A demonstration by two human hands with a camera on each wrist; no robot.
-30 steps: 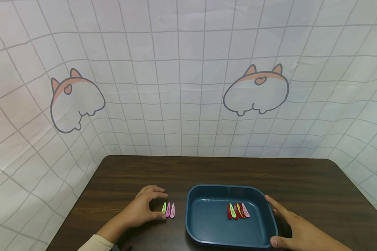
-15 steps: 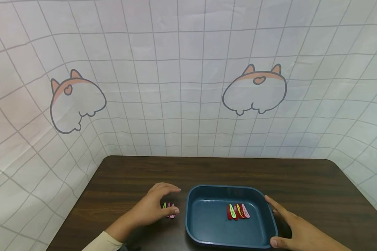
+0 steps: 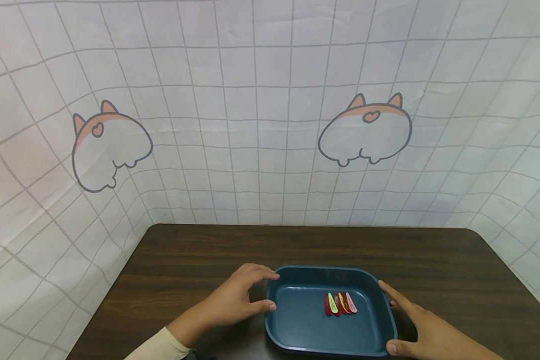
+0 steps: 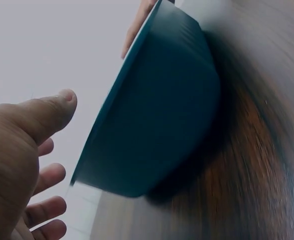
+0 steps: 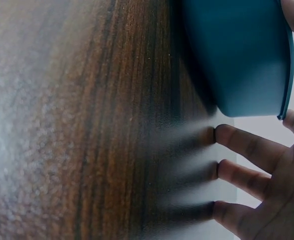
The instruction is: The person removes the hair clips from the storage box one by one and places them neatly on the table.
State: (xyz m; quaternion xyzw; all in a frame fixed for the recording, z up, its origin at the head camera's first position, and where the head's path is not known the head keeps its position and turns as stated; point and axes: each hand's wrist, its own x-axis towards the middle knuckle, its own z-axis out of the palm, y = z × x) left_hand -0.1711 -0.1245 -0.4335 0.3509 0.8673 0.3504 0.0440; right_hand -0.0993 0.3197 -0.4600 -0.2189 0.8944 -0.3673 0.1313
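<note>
Fingers [image 3: 263, 274], your left hand [image 3: 234, 301]: spread and uncurled, gripping nothing; thumb and forefinger at the left rim of the tray [image 3: 297, 322]. In your left wrist view a gap shows between thumb and rim; that view is blurred, so forefinger contact cannot be told.

Your right hand [image 3: 432, 331]: fingers spread, curled round nothing; thumb and forefinger set against the tray's right rim, the other three reaching down toward the table [image 3: 198, 245].

Tray: one, blue, rounded corners, standing on the table between your hands.

Hair clips [image 3: 340, 303]: one row, on the tray floor, slightly right of its middle; red, green, yellow and pink.

Table: dark wood grain, rounded far corners.

Sleeve [image 3: 159, 345]: cream, at your left wrist.

Backdrop [image 3: 252, 125]: white, grey grid, behind the table.
</note>
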